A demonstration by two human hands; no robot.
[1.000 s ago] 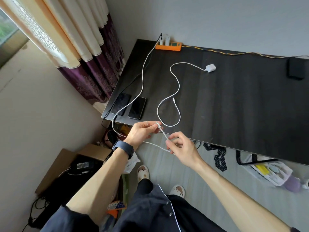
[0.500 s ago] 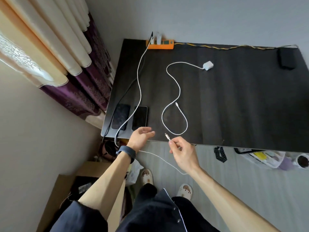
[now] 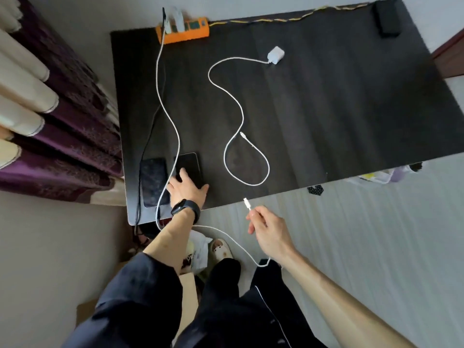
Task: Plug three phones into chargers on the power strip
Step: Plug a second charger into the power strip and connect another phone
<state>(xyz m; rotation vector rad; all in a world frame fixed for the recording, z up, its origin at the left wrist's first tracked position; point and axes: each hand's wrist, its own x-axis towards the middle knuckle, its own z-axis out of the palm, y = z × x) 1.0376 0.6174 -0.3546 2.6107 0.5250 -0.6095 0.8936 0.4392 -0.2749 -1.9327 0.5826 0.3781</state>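
Observation:
Two dark phones lie side by side at the near left corner of the black table (image 3: 326, 109). My left hand (image 3: 187, 188) rests flat on the lower end of the right phone (image 3: 188, 164); the left phone (image 3: 153, 180) lies beside it with a black cable running to it. My right hand (image 3: 267, 228) pinches a long white cable just behind its plug (image 3: 246, 203), in the air below the table edge. That cable runs up to the orange power strip (image 3: 183, 31) at the far edge. A loose white charger (image 3: 275, 55) with its own cable lies mid-table.
A black box (image 3: 388, 17) sits at the far right corner. Purple and cream curtains (image 3: 50, 116) hang to the left of the table. Cardboard boxes and clutter lie on the floor under the near left corner, by my slippered feet.
My left hand let go of the white cable and moved forward onto the right phone. My right hand kept the plug end and moved a little to the right. The camera tilted down.

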